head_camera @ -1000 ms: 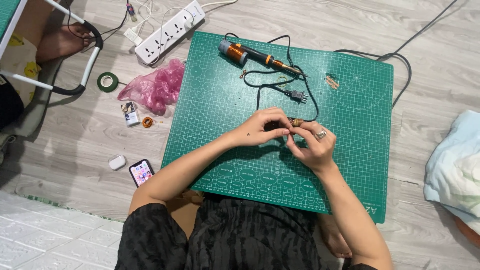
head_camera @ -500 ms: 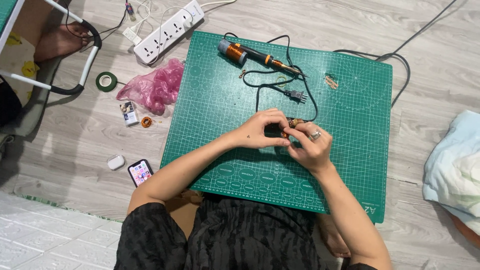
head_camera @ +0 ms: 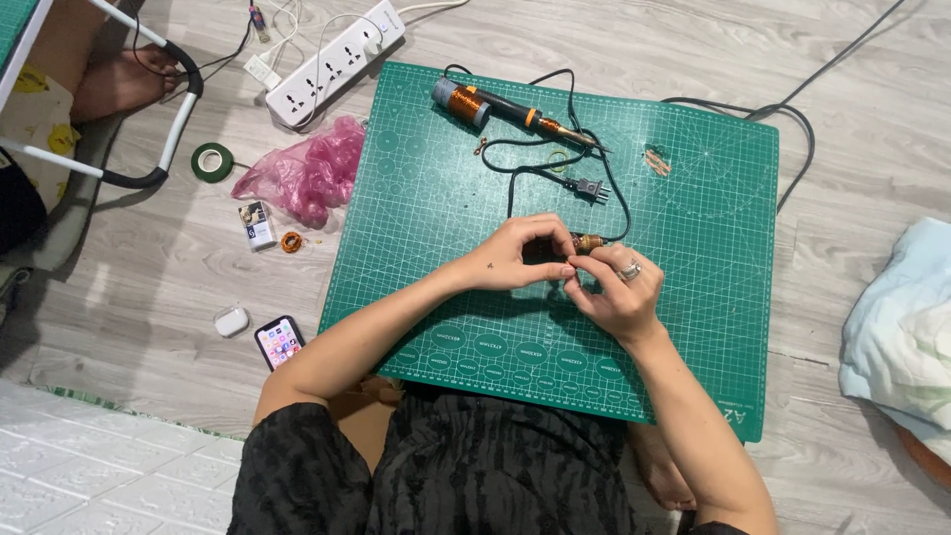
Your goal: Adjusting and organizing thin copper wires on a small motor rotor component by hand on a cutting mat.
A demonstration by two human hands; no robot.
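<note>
My left hand and my right hand meet over the middle of a green cutting mat. Between their fingertips they pinch a small dark part with a copper-coloured coil on it. A ring sits on my right hand. The part is mostly hidden by my fingers. A soldering iron with a black and orange handle lies at the far side of the mat, next to a spool of copper wire. Its black cable and plug loop just beyond my hands.
A white power strip, a pink plastic bag, a roll of green tape, a small card, a white earbud case and a phone lie on the wooden floor at left. A light cloth lies at right. Another person's foot shows top left.
My hands stay in place over the mat. Only the fingers have shifted slightly around the small coil.
</note>
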